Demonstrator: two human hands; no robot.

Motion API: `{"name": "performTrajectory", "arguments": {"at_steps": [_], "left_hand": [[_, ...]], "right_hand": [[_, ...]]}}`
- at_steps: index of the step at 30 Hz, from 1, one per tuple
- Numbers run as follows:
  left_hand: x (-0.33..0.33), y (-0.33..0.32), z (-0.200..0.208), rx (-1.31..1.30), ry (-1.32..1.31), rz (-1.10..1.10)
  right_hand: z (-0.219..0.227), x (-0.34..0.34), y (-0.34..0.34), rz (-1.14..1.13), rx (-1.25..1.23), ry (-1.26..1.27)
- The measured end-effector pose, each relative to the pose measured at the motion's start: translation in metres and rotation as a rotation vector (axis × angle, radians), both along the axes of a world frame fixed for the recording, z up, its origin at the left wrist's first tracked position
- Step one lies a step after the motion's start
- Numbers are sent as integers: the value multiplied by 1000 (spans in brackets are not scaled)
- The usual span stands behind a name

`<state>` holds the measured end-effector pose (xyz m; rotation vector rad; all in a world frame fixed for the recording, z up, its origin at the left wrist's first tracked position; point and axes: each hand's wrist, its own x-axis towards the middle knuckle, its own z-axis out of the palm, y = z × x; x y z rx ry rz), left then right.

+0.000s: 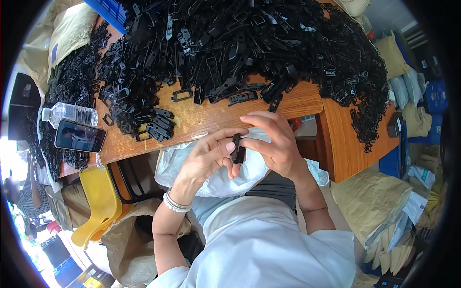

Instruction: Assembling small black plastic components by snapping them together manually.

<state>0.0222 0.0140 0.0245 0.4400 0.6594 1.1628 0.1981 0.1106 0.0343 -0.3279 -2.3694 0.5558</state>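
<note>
Above my lap, my left hand [213, 154] pinches a small, narrow black plastic part [237, 150] between thumb and fingers, holding it roughly upright. From the right comes my right hand [276, 148], its fingers apart; one lower fingertip reaches the side of that part, while the upper finger stretches over it without gripping. A big heap of black plastic parts [225, 43] covers the far side of the wooden table [201, 115]. Closer to me, a small cluster of similar parts [161, 126] lies near the table edge, left of my hands.
A phone [80, 136] and a clear plastic bottle [72, 114] sit at the left. A white bag [168, 165] hangs below the table edge. Beside me are a yellow chair [98, 201] and brown sacks [370, 201]. A blue crate [108, 12] stands at the far left.
</note>
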Motion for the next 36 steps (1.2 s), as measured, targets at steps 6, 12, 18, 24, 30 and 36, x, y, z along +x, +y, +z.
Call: {"name": "performTrajectory", "arguments": {"at_steps": [6,12,18,24,30,36], "left_hand": [[23,6,-5,15,243,247],[47,52,-11,250,690,217],[75,91,-32,723,1999,431],[54,67,-34,617,1642,540],[43,43,-31,253,901,353],[38,35,-29,254,891,284]], "right_hand": [[6,3,-20,-44,-217,27],[-15,39,-21,-599,-487,325],[-29,52,-6,-624,-630,483],[-41,52,3,-509,-1114,645],[-34,36,0,-392,-1350,543],[-24,30,-4,-406,-1268,425]]}}
